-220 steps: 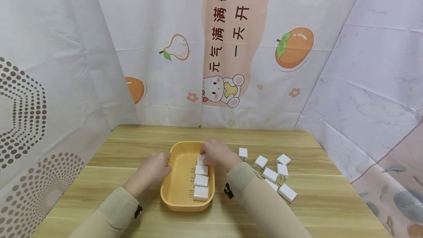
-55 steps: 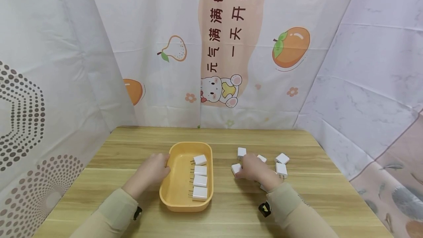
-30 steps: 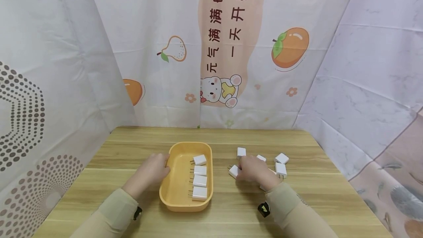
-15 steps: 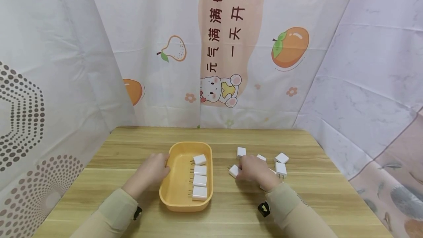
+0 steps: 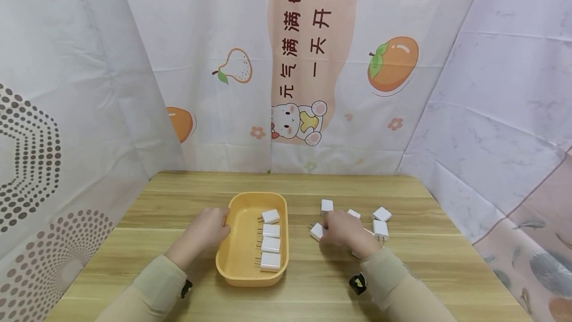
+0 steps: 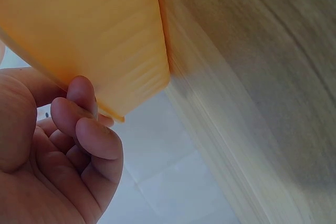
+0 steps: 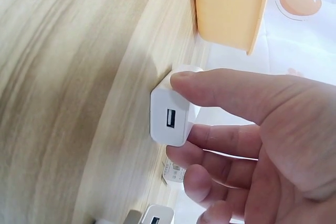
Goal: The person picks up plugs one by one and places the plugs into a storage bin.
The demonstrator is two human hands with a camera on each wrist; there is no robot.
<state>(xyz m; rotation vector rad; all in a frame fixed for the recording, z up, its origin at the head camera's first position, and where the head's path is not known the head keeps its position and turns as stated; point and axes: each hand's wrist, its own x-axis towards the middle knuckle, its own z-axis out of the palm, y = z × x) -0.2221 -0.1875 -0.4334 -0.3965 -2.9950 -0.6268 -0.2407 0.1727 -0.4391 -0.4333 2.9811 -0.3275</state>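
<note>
A yellow plastic tray (image 5: 239,262) stands on the wooden table, holding several white USB charger plugs in a column along its right side; one of these plugs (image 5: 270,262) lies nearest the front, prongs to the left. My left hand (image 5: 203,235) grips the tray's left rim, its fingers curled at the edge in the left wrist view. To the right of the tray, my right hand (image 5: 346,232) pinches a charger plug (image 7: 161,103) between thumb and fingers. That plug is down on the tabletop, its USB port facing the right wrist camera.
Other loose plugs lie around my right hand: one behind it (image 5: 327,206), two to its right (image 5: 381,213) (image 5: 381,229), and others partly hidden by the hand. Patterned cloth (image 5: 214,148) hangs behind the table (image 5: 187,188) and at both sides.
My right hand has left the tray's far right corner, where it held a plug, and is now on another plug on the table. That plug turned slightly; both hands have since stayed still.
</note>
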